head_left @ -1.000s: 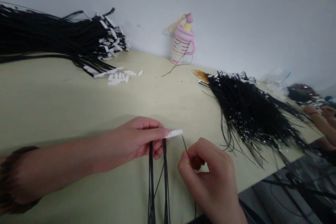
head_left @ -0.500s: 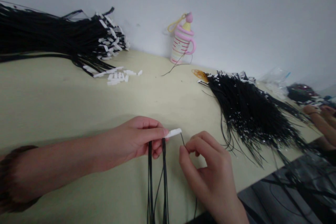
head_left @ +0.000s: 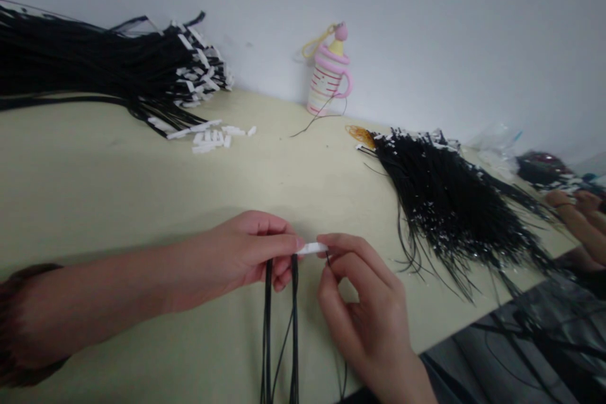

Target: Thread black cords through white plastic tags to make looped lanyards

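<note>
My left hand (head_left: 265, 246) pinches a small white strip (head_left: 311, 248) between thumb and fingers, with its right end sticking out. Several thin black cords (head_left: 294, 322) hang down from the pinch in two bundles past the table's front edge. On the right, my right hand (head_left: 367, 303) is closed, and a thin dark cord runs from the strip's right end down between thumb and fingers. Its index fingertip touches that end of the strip. Part of the strip is hidden under my left thumb.
A thick bundle of black cords (head_left: 95, 66) with white ends lies back left, loose white pieces (head_left: 211, 139) beside it. A pink-and-white cup-shaped item (head_left: 326, 79) stands at the wall. Right lies another black cord pile (head_left: 445, 196); beyond it show another person's hands (head_left: 575, 214).
My right hand has moved up and slightly left, bringing its index fingertip onto the strip's right end. The strip is tilted less than before. My left hand keeps its hold.
</note>
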The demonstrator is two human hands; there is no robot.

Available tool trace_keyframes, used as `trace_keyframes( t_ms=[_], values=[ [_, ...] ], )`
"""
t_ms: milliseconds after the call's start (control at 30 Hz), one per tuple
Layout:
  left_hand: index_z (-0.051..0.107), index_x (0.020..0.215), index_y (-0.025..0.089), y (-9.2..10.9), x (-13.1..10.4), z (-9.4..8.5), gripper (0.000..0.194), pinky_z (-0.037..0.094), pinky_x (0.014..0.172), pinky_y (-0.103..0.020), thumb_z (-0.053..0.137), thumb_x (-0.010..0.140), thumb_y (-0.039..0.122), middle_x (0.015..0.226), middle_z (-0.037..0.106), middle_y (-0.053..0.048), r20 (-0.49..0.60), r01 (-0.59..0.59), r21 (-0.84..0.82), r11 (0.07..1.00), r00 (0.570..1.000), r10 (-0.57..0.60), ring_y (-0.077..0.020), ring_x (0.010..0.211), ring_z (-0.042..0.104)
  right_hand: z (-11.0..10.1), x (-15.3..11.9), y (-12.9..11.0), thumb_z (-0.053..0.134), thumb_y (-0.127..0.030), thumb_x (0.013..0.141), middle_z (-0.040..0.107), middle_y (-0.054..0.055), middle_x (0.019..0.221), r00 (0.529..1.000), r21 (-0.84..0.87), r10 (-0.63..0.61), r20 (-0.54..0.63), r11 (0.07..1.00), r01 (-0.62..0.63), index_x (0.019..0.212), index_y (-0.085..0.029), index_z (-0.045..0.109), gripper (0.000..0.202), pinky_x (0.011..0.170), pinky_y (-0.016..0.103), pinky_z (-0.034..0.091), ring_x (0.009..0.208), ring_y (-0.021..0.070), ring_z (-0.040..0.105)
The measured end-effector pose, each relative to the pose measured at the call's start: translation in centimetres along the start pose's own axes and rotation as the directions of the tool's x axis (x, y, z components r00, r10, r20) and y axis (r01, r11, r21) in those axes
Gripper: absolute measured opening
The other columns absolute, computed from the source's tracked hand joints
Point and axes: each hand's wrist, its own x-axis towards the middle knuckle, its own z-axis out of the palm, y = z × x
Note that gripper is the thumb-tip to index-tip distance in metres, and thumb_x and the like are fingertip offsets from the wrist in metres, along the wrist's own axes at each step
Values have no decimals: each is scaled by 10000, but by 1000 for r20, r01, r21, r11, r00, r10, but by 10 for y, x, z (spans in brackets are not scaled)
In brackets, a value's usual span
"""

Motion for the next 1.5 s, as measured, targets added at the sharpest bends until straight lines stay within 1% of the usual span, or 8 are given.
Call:
trace_keyframes(
  t_ms=[333, 533, 667, 833, 967, 1133, 1300, 1500],
  values=[
    [580, 612, 160, 2, 2, -2, 244, 366, 537, -204, 599, 822, 282, 523, 538, 34, -121, -92, 39, 995, 988, 96, -83, 535, 480, -12, 4, 9, 605, -95, 819, 574, 69, 1068, 987, 43, 139, 80, 989, -143, 813, -162, 663, 89, 809, 245, 482, 915, 134, 584],
    [546, 510, 192, 38, -23, 1, 299, 357, 458, -168, 627, 772, 311, 449, 493, 51, -50, -352, 188, 917, 929, 367, -79, 468, 481, -34, 4, 26, 648, -261, 839, 632, 4, 700, 795, 233, 407, 449, 806, -544, 841, -203, 747, 114, 533, 200, 419, 612, 99, 546],
    [637, 673, 216, 40, -39, 7, 185, 369, 469, -181, 610, 809, 337, 529, 608, 39, 179, -159, 529, 833, 981, 74, -95, 473, 503, -23, 5, 33, 583, -207, 866, 691, 11, 785, 838, 358, 423, 344, 766, -534, 931, -184, 694, 131, 647, 218, 505, 697, 112, 623],
    [570, 635, 193, 15, -19, 5, 266, 328, 453, -190, 541, 840, 361, 565, 578, 27, 76, -90, 650, 755, 996, 53, -95, 498, 452, -18, 2, 36, 476, -124, 879, 587, 94, 1273, 945, 107, 297, 135, 944, -312, 1329, -225, 488, 461, 906, 384, 496, 1146, 200, 562],
    [556, 666, 188, 7, -2, -1, 248, 379, 431, -199, 536, 832, 371, 550, 564, 35, -84, 6, 543, 840, 995, 47, -98, 451, 471, -24, 2, 19, 505, -142, 855, 654, 88, 1052, 968, -184, 245, -59, 950, -252, 1211, -185, 558, 362, 725, 311, 512, 893, 183, 621],
    [545, 646, 176, 9, 1, -4, 257, 407, 449, -207, 550, 826, 359, 531, 541, 40, -138, 6, 427, 904, 989, 59, -96, 455, 474, -7, 1, -13, 549, -189, 836, 594, -22, 599, 915, 56, 376, 142, 920, -387, 721, -180, 626, 138, 467, 187, 386, 523, 94, 525],
    [556, 656, 172, 7, 1, -5, 234, 404, 461, -204, 554, 828, 331, 538, 547, 46, -92, -29, 406, 913, 993, 73, -86, 451, 484, 19, -2, -15, 507, -174, 857, 575, -8, 637, 908, 151, 357, 218, 907, -393, 765, -155, 653, 173, 495, 198, 349, 566, 96, 500],
    [560, 658, 172, 6, 0, -5, 233, 411, 476, -217, 557, 823, 337, 549, 562, 40, -80, -44, 382, 923, 994, 80, -93, 469, 488, 16, -2, -12, 470, -213, 895, 534, -10, 613, 881, 171, 384, 277, 882, -438, 713, -147, 611, 239, 491, 201, 324, 557, 96, 465]
  ],
)
